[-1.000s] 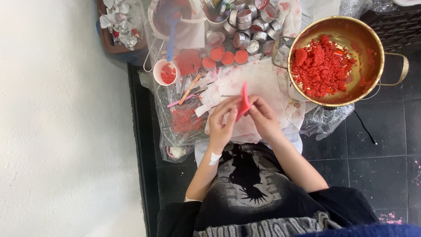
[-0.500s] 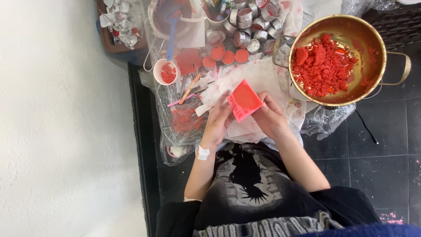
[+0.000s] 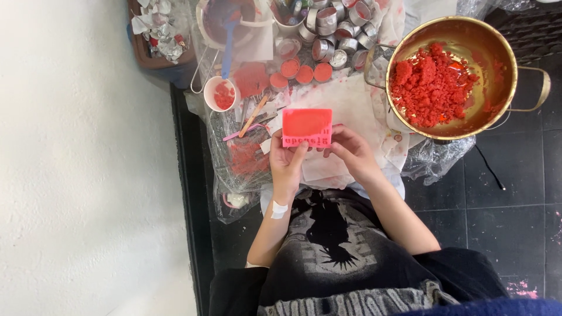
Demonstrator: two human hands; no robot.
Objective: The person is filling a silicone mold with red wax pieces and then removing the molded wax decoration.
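Far right, brass pot (image 3: pixel 508 70) of red crumbs (image 3: pixel 430 85); far left, white cup (image 3: pixel 221 93), metal tins (image 3: pixel 333 35) between.

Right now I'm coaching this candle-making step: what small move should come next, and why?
Probably lower the pink mould onto the white paper. Left hand and right hand hold it aloft, cavity up and apparently filled.

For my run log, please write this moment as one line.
left hand: holds pink mould | right hand: holds mould | brass pot: red crumbs
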